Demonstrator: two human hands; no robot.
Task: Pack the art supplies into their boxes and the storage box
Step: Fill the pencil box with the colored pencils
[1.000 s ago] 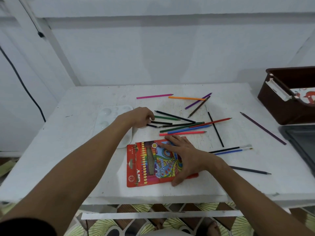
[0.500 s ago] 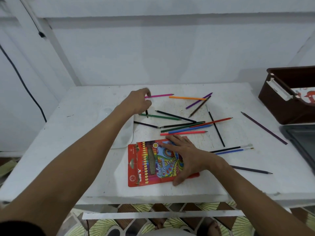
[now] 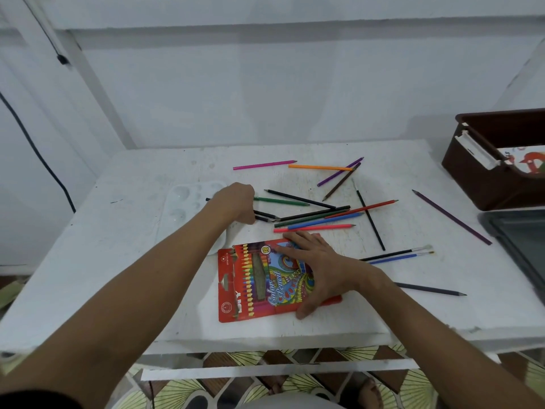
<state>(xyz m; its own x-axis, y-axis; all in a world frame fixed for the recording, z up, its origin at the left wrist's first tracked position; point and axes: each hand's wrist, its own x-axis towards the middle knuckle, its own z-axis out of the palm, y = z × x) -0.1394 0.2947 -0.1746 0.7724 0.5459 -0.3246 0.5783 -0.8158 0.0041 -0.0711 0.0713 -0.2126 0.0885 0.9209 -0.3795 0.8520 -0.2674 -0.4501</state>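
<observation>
White table (image 3: 118, 261), left hand (image 3: 237, 202) reaching, curled around dark pencils (image 3: 265, 216), right hand (image 3: 318, 267) flat on pencil box (image 3: 250, 284)

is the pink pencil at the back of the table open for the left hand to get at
Probably yes. The pink pencil lies alone on bare table, nothing on top of it, just beyond the left hand, which already holds dark pencils. The right hand rests on the pencil box, out of the way.

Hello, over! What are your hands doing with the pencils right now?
Left hand gripping dark pencils from the pile. Right hand flat on the pencil box, steadying it. Paint palette beside the left wrist; nothing blocking.
</observation>
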